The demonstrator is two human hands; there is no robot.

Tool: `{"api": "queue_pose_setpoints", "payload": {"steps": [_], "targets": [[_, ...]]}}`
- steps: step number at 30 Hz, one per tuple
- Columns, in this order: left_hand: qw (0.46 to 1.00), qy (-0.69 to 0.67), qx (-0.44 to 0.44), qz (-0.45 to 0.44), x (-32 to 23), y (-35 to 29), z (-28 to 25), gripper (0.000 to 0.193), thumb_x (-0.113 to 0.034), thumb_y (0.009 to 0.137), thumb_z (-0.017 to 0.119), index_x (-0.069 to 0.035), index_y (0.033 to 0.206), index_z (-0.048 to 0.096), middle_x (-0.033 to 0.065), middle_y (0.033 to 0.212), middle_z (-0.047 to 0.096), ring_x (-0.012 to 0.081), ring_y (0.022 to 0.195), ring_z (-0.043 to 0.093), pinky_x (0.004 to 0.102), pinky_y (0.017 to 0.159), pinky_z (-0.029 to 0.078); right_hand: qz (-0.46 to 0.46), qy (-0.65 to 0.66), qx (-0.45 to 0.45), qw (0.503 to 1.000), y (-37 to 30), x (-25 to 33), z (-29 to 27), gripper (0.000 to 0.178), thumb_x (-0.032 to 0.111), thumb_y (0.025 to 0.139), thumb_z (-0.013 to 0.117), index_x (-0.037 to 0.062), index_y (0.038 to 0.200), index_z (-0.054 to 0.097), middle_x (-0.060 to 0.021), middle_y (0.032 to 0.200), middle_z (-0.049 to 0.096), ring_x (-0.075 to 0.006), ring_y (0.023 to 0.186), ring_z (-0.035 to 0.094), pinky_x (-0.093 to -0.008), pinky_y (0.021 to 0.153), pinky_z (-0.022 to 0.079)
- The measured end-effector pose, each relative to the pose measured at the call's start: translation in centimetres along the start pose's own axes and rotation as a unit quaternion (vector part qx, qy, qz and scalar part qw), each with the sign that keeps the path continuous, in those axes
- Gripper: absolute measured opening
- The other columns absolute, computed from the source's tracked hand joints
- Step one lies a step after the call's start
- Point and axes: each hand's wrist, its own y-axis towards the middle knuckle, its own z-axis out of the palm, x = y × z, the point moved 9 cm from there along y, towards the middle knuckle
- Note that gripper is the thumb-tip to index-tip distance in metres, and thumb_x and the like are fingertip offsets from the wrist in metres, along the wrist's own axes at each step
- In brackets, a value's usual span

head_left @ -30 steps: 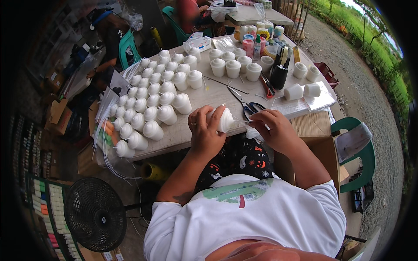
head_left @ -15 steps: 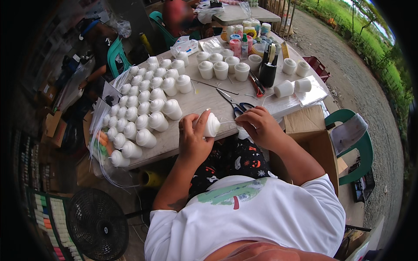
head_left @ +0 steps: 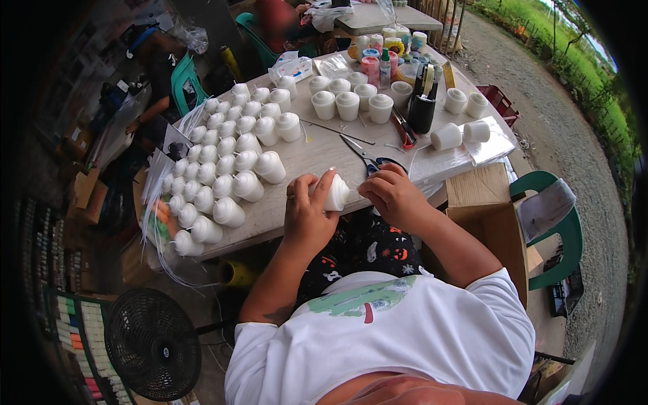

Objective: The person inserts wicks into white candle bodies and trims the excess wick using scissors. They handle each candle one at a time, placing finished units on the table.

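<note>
One white domed piece (head_left: 338,194) — base hidden by left hand (head_left: 308,212)

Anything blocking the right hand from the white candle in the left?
Nothing visible: the right hand is close to the white candle in the left hand, with only its thin wick in the gap. The scissors lie beyond, on the table.

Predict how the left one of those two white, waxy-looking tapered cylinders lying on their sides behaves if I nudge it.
The left white tapered cylinder would probably roll, since it rests on its round side. It'd likely veer in a curve, as one end looks narrower. Its smooth surface might be slippery.
</note>
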Motion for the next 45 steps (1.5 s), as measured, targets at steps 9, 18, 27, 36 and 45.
{"api": "queue_pose_setpoints", "payload": {"steps": [9, 18, 27, 36, 45], "targets": [[0.999, 0.012, 0.038, 0.002, 0.2, 0.0, 1.3, 0.072, 0.000, 0.062, 0.076, -0.012, 0.130, 0.055, 0.0127, 0.111, 0.045, 0.0340, 0.104, 0.048, 0.0450, 0.092, 0.045, -0.025, 0.009, 0.079, 0.997, 0.3, -0.7, 2.5, 0.028, 0.007, 0.079, 0.069, 0.0058, 0.107, 0.062, -0.0083, 0.096, 0.065, -0.0248, 0.098, 0.061, -0.0471, 0.106, 0.038], [0.996, -0.031, 0.084, -0.004, 0.3, -0.2, 2.0, 0.079, 0.000, 0.066, 0.077, -0.006, 0.138, 0.044, 0.0184, 0.123, 0.045, 0.0389, 0.111, 0.050, 0.0450, 0.096, 0.044, -0.003, -0.038, 0.059, 0.998, 1.0, 0.7, 4.5, 0.072, 0.016, 0.076, 0.069, 0.0022, 0.139, 0.038, -0.0158, 0.135, 0.049, -0.0301, 0.121, 0.051, -0.0474, 0.107, 0.033], [0.993, -0.047, 0.100, -0.041, 2.4, -1.0, 0.9, 0.060, 0.004, 0.074, 0.069, -0.004, 0.131, 0.051, 0.0176, 0.115, 0.056, 0.0360, 0.105, 0.056, 0.0439, 0.091, 0.047, 0.019, 0.068, 0.087, 0.994, 1.3, -0.3, 3.3, 0.074, 0.004, 0.062, 0.075, 0.0038, 0.130, 0.045, -0.0146, 0.128, 0.053, -0.0328, 0.120, 0.051, -0.0449, 0.109, 0.034], [0.997, -0.024, 0.067, 0.036, 1.7, -0.2, 0.4, 0.014, 0.000, 0.076, 0.068, -0.002, 0.089, 0.066, 0.0133, 0.087, 0.061, 0.0340, 0.082, 0.059, 0.0418, 0.077, 0.047, 0.041, 0.062, 0.083, 0.994, 0.4, -1.6, 3.1, 0.072, 0.005, 0.065, 0.075, 0.0048, 0.130, 0.044, -0.0144, 0.127, 0.053, -0.0340, 0.123, 0.049, -0.0489, 0.109, 0.033], [0.994, 0.026, 0.060, 0.088, 0.5, -0.4, 0.7, 0.008, -0.003, 0.076, 0.068, -0.007, 0.083, 0.066, 0.0080, 0.087, 0.057, 0.0285, 0.098, 0.058, 0.0491, 0.100, 0.038, 0.011, -0.040, 0.131, 0.990, 0.2, 0.3, 2.5, 0.071, 0.008, 0.067, 0.075, 0.0118, 0.131, 0.046, -0.0092, 0.129, 0.052, -0.0262, 0.123, 0.050, -0.0565, 0.109, 0.027]]}}
